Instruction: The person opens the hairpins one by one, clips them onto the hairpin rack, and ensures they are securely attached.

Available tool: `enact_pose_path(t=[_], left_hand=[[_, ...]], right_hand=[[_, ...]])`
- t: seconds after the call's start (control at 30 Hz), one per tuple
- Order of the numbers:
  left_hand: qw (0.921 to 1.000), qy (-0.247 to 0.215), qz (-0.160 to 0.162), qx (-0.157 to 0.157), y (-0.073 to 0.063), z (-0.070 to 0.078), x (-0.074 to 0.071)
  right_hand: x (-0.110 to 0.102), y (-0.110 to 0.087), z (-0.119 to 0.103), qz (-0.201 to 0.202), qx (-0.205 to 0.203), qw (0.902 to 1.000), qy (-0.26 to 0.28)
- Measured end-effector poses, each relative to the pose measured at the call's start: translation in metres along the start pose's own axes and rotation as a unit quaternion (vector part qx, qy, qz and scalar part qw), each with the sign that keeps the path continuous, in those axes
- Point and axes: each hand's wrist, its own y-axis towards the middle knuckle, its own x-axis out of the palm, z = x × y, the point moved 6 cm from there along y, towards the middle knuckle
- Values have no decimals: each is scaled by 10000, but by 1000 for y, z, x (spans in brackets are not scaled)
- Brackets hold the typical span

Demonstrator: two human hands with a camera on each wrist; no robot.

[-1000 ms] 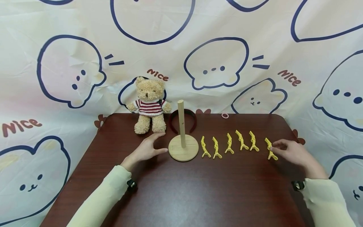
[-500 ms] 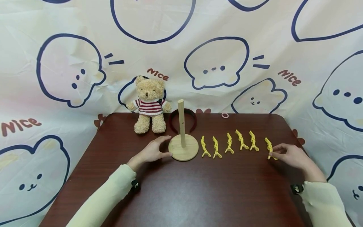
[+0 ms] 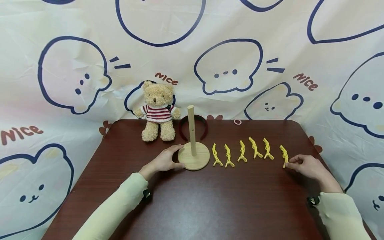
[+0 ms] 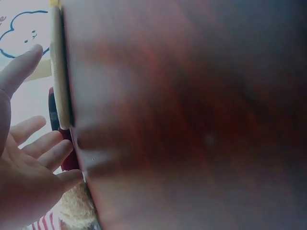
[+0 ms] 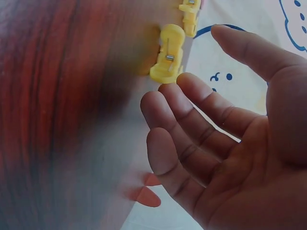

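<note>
My left hand is at the left edge of a round wooden base with an upright post, thumb in front and fingers behind. In the left wrist view the fingers are spread, beside the base seen edge-on; contact cannot be judged. My right hand is by the lower end of the rightmost yellow hair clip, hiding part of it. In the right wrist view the thumb stands apart from the relaxed fingers, whose tips come close to a yellow clip with a small metal spring.
Several more yellow hair clips lie in a row right of the stand. A teddy bear in a striped shirt sits behind left. A dark red headband lies behind the post, and a pink ring is at the brown table's back edge.
My left hand has moved right, up to the base's left edge. The right hand has shifted slightly toward the front and covers the clip's lower end. The clips and stand keep their places.
</note>
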Motion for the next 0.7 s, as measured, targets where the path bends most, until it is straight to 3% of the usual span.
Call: enact_pose_path(t=[0.4, 0.7], left_hand=[[9997, 99, -181, 88, 5, 1, 4], [9995, 231, -153, 172, 8, 2, 5]], right_hand=[[7, 3, 0, -404, 370, 9985, -34], [11, 3, -2, -392, 496, 9977, -229]])
